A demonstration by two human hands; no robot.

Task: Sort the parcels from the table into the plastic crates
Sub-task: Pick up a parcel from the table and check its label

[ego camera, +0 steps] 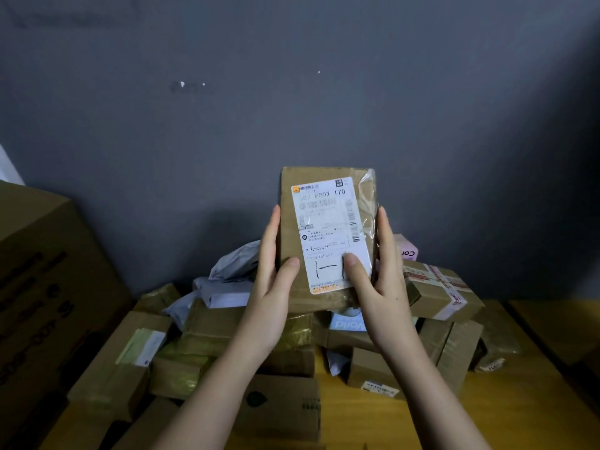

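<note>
While both the left hand (271, 287) and right hand (378, 284) clasp its long edges, thumbs pressing its front, the labelled cardboard parcel (326, 235) looks light, stiff, tape-slick.

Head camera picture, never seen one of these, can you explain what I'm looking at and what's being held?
No machine here: a camera worn on a person's head looks forward and down at their own two bare hands. The left hand and right hand hold up a brown parcel by its sides, thumbs on the front, its white label facing the camera. Below, a wooden table carries a pile of cardboard boxes and grey mailer bags. A grey wall stands behind. No crates are in view.
</note>
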